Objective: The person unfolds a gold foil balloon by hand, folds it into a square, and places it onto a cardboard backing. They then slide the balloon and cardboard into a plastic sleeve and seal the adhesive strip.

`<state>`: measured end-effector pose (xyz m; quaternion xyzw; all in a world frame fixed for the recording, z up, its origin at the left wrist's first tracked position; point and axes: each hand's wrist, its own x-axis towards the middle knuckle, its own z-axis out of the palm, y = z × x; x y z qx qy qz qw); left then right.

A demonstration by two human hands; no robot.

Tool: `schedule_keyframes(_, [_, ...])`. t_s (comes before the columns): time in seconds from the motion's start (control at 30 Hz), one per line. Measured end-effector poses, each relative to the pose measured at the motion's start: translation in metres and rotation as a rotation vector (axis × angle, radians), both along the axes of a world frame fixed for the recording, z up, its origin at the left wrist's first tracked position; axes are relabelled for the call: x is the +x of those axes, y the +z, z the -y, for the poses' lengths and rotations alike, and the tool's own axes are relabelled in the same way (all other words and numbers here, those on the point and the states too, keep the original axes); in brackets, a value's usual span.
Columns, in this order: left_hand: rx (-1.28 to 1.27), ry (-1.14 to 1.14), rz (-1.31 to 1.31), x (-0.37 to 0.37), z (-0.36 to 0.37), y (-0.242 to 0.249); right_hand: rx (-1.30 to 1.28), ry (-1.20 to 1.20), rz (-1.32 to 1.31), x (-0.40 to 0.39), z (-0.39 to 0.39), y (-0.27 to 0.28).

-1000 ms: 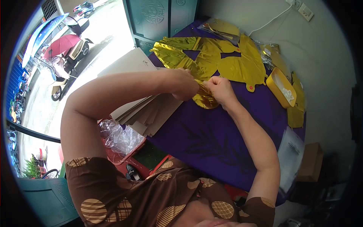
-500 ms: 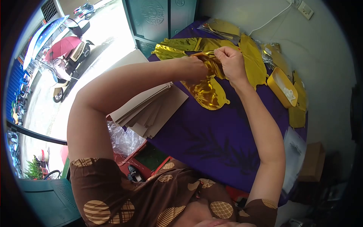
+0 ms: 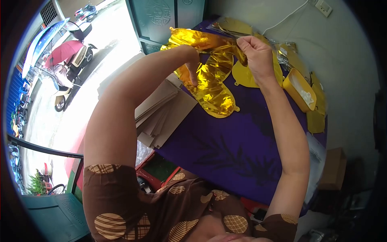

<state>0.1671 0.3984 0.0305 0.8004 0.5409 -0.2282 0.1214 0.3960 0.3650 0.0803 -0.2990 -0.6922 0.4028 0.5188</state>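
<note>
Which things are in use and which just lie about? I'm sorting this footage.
In use: gold foil, held up by left hand and right hand.
Lying about: card stack, yellow tray, flat foil pieces, purple cloth.

**Bright doorway, purple table, pale wall**

A table [image 3: 225,149] under a purple cloth fills the middle. On the right a pale wall [image 3: 346,52] carries a socket [image 3: 323,7] with a white cable [image 3: 282,20] running down from it. At the far end stands a green metal door [image 3: 161,20]. To the left, strong daylight falls on a street [image 3: 72,105] with parked scooters [image 3: 68,56].
</note>
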Motion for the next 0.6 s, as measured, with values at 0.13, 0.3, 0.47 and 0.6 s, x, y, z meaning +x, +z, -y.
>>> schedule_keyframes(0.13, [-0.079, 0.055, -0.006, -0.004, -0.008, -0.004, 0.100, -0.241, -0.023, 0.016, 0.000, 0.033])
schedule_keyframes(0.3, [-0.140, 0.106, -0.013, -0.011, -0.013, -0.013, 0.213, -0.281, -0.254, 0.097, -0.023, 0.098])
schedule_keyframes(0.47, [-0.215, 0.091, -0.053, -0.009, -0.017, -0.015, 0.259, -0.319, 0.214, 0.142, -0.005, 0.097])
schedule_keyframes(0.6, [-0.194, 0.074, -0.083, -0.002, -0.014, -0.009, 0.090, -0.004, 0.542, 0.115, 0.030, 0.056])
